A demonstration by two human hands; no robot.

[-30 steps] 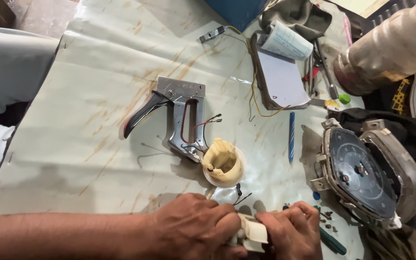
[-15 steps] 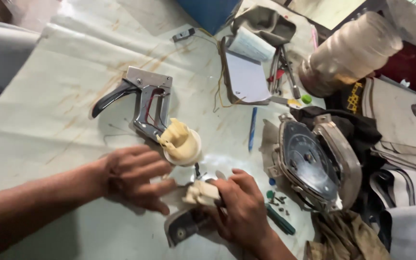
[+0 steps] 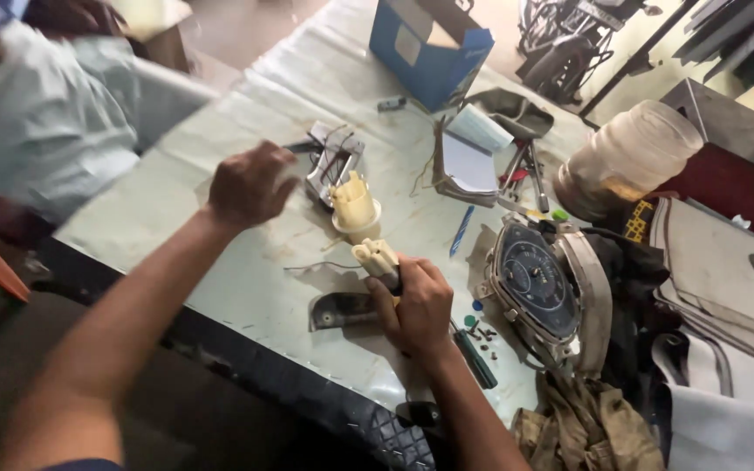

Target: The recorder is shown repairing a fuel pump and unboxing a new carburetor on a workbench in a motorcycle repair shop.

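My right hand (image 3: pixel 416 301) grips a cream plastic connector-like part (image 3: pixel 377 257) and holds it upright just above the table. A dark curved metal piece (image 3: pixel 342 310) lies on the table to the left of that hand. My left hand (image 3: pixel 250 185) hovers blurred over the table with its fingers curled, and nothing shows in it. It is close to a grey metal lever tool (image 3: pixel 333 161). A cream round part with an upright stub (image 3: pixel 353 205) stands between the two hands.
A round gauge cluster (image 3: pixel 538 279) lies right of my right hand, with a green-handled screwdriver (image 3: pixel 477 358) and small screws near it. Behind are a blue pen (image 3: pixel 462 231), an open notebook (image 3: pixel 469 157), a blue box (image 3: pixel 429 52) and a plastic jar (image 3: pixel 630 157). Another person (image 3: pixel 54 131) sits at the left.
My left hand has let go near the cream part and moved up-left towards the metal tool. My right hand keeps the cream part and has raised it upright. The view has pulled back.
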